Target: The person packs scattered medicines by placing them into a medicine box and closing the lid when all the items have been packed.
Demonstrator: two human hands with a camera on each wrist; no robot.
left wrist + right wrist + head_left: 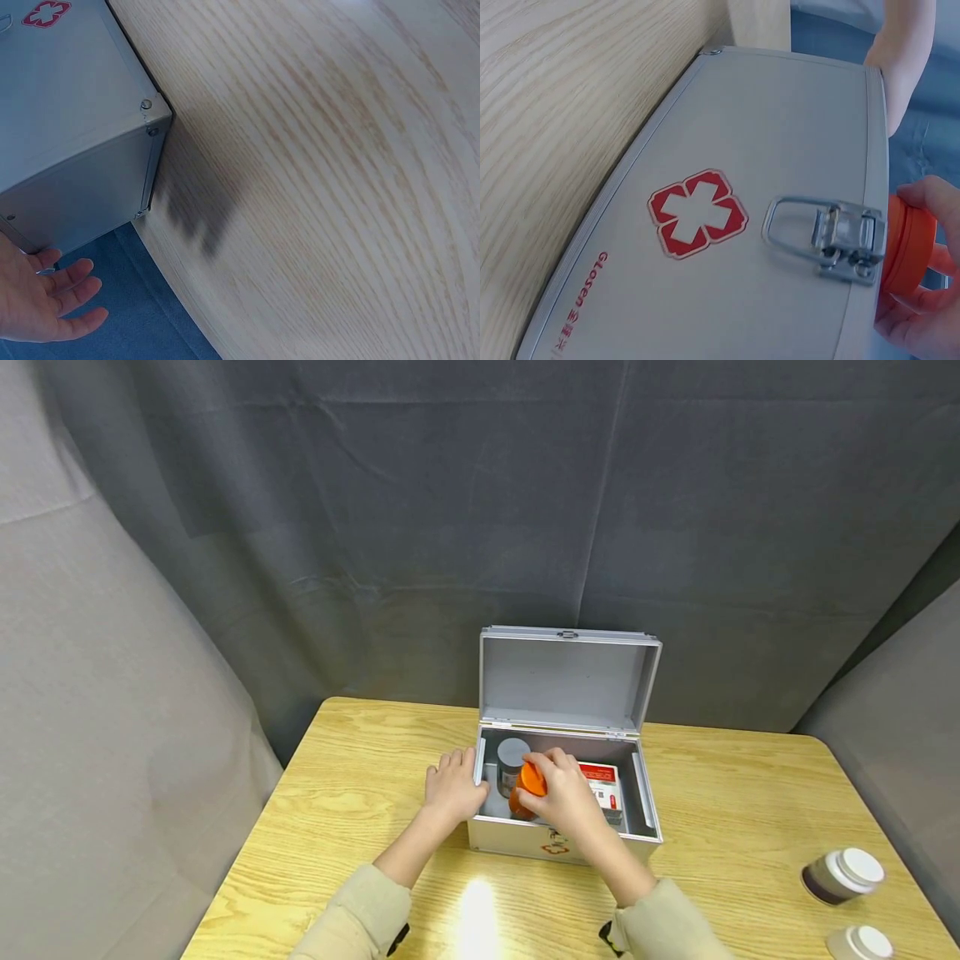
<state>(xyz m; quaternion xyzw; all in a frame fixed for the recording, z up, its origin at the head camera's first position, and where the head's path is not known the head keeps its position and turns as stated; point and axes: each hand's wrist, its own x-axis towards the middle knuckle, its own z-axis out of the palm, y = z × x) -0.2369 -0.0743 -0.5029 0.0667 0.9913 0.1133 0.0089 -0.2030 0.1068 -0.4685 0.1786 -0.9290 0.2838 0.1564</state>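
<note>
An aluminium first-aid case (506, 837) stands on the table with its lid (562, 681) raised at the back. My right hand (567, 795) grips an orange bottle (533, 779) by its cap, inside the case near the front wall. The bottle's lower part is hidden behind that wall in the right wrist view. My left hand (452, 789) rests at the case's left rim, thumb over the edge and fingers loosely extended outside. Behind the bottle, to its left, is a grey-lidded jar (513, 753). A red and white medicine box (602, 782) lies on the right, partly covered by my right hand.
Two white-capped jars, a dark-bottomed one (842, 875) and a nearer one (860, 942), stand at the table's right side. A metal latch (847, 238) sticks out from the case's front. Dark curtain (420, 527) hangs behind the wooden table (360, 777).
</note>
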